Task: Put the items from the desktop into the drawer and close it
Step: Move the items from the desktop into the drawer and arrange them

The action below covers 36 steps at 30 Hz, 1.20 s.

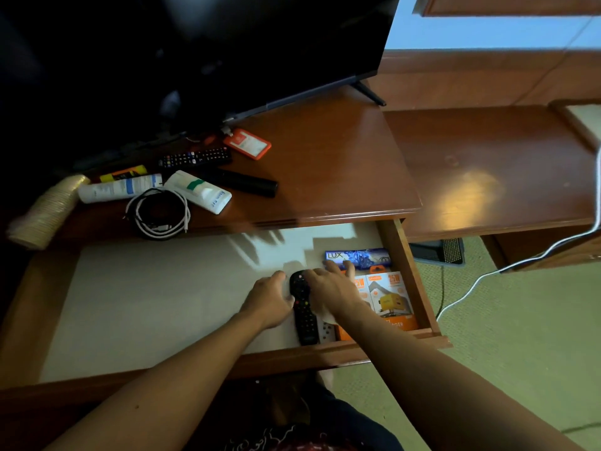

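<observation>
The drawer (419, 281) is pulled out, lined in white. At its right end lie a blue Lux soap box (357, 258), two orange charger boxes (392, 299) and a black remote (303, 312) beside a white object (325, 332). My left hand (270, 297) grips the black remote's left side. My right hand (331, 288) lies flat with fingers spread, covering the remote's right edge and the left charger box. On the desktop (325, 177) lie a second black remote (195, 157), an orange card holder (247, 143), two white tubes (120, 188) (198, 190), a coiled cable (157, 213), a black cylinder (247, 183) and a yellow tube (123, 173).
A dark TV (195, 60) stands at the back of the desktop. A stack of paper cups (45, 209) lies at the left edge. A lower wooden surface (487, 167) extends to the right, with a white cable (520, 258) hanging over green carpet.
</observation>
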Tool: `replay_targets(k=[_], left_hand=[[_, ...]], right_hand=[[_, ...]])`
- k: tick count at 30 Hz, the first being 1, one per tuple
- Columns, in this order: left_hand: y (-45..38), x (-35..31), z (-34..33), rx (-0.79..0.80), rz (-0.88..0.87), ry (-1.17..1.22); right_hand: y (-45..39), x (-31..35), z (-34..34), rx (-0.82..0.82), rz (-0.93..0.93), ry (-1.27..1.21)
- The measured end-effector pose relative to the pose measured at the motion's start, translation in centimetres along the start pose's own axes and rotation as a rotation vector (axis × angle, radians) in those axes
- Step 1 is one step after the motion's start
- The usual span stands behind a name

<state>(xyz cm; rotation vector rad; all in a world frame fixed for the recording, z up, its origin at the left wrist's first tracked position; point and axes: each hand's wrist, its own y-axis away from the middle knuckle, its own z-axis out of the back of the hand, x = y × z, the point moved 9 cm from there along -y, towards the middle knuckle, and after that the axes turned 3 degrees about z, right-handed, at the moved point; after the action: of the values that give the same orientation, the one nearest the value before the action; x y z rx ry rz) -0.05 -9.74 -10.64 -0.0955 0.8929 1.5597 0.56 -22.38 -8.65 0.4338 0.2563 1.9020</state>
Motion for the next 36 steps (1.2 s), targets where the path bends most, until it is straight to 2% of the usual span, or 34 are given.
replay_targets(k=[7,12,15,20,23,32,36], left_hand=[[0.9,0.0,12.3,-0.379,-0.191,-0.002],[-1.3,-0.3,19.7,-0.511,-0.288,-0.122],[-3.9,-0.8,22.4,-0.457,-0.287,-0.316],[-8.4,-0.2,24.1,-0.189,-0.189,-0.708],[-10.1,0.6,24.2,-0.068,-0.145,-0.829],[-11.8,0.3,23.5,-0.034,-0.207,-0.951],[-11.7,-0.3,23.4,-0.031,-0.283,-1.004]], right_hand=[[-3.2,3.9,7.8,-0.354,-0.081,-0.16],[-6.4,5.7,12.5,-0.433,-0.067,-0.196],[-9.3,6.0,14.8,-0.418,-0.04,-0.202],[-14.7,6.4,16.4,-0.319,0.046,-0.094],[-17.3,6.8,16.3,-0.302,0.097,-0.022],[-19.6,7.3,15.9,-0.264,0.155,0.065],[-18.7,6.9,16.1,-0.267,0.113,0.076]])
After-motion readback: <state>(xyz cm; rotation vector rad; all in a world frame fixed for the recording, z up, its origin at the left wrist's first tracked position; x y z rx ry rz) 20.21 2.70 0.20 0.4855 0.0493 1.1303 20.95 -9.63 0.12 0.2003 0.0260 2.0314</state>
